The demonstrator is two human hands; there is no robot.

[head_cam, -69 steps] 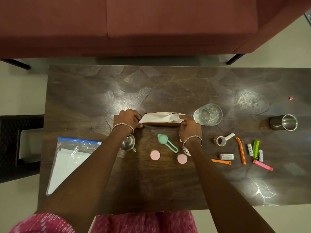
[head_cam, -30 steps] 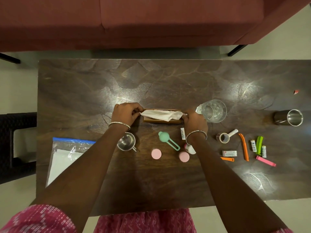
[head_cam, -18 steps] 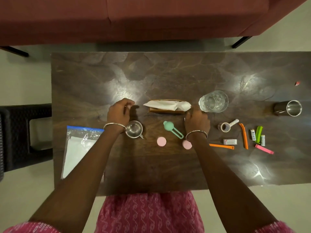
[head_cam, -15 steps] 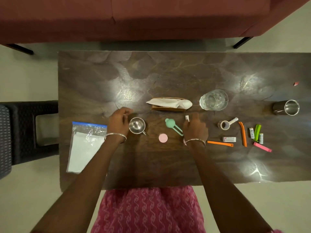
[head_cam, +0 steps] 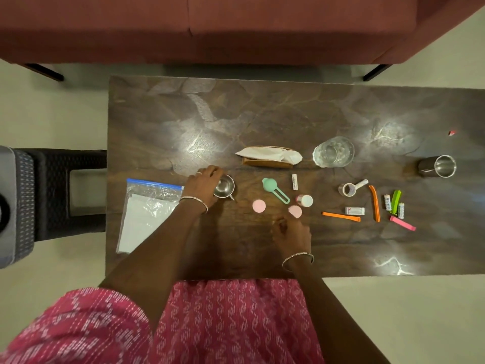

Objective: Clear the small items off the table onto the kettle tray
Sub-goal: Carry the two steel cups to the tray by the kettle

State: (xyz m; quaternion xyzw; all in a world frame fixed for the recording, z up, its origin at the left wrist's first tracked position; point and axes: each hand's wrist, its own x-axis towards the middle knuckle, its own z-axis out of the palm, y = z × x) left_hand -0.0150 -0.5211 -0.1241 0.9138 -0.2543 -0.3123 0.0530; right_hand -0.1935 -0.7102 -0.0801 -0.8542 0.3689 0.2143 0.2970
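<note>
My left hand (head_cam: 202, 186) is curled round the left rim of a small steel cup (head_cam: 225, 186). My right hand (head_cam: 291, 236) hovers near the table's front edge with loosely bent fingers, holding nothing, just below a pink disc (head_cam: 295, 211). A second pink disc (head_cam: 259, 206), a mint scoop (head_cam: 274, 191), a white sachet (head_cam: 295, 182) and a small white bottle (head_cam: 305, 200) lie between the hands. Further right lie a white scoop (head_cam: 350, 189), two orange clips (head_cam: 341, 216), a green clip (head_cam: 395, 199) and a pink clip (head_cam: 402, 223). No kettle tray is in view.
A wooden holder with a white napkin (head_cam: 267, 156) and a drinking glass (head_cam: 333, 151) stand mid-table. A steel tumbler (head_cam: 438, 166) lies at the right. A zip bag (head_cam: 147, 214) overhangs the left front. A black stool (head_cam: 57, 193) stands left, a red sofa (head_cam: 236, 27) behind.
Both hands let go of the napkin holder. My left hand moved down onto the steel cup; my right hand drew back toward me, uncovering the pink disc and white bottle.
</note>
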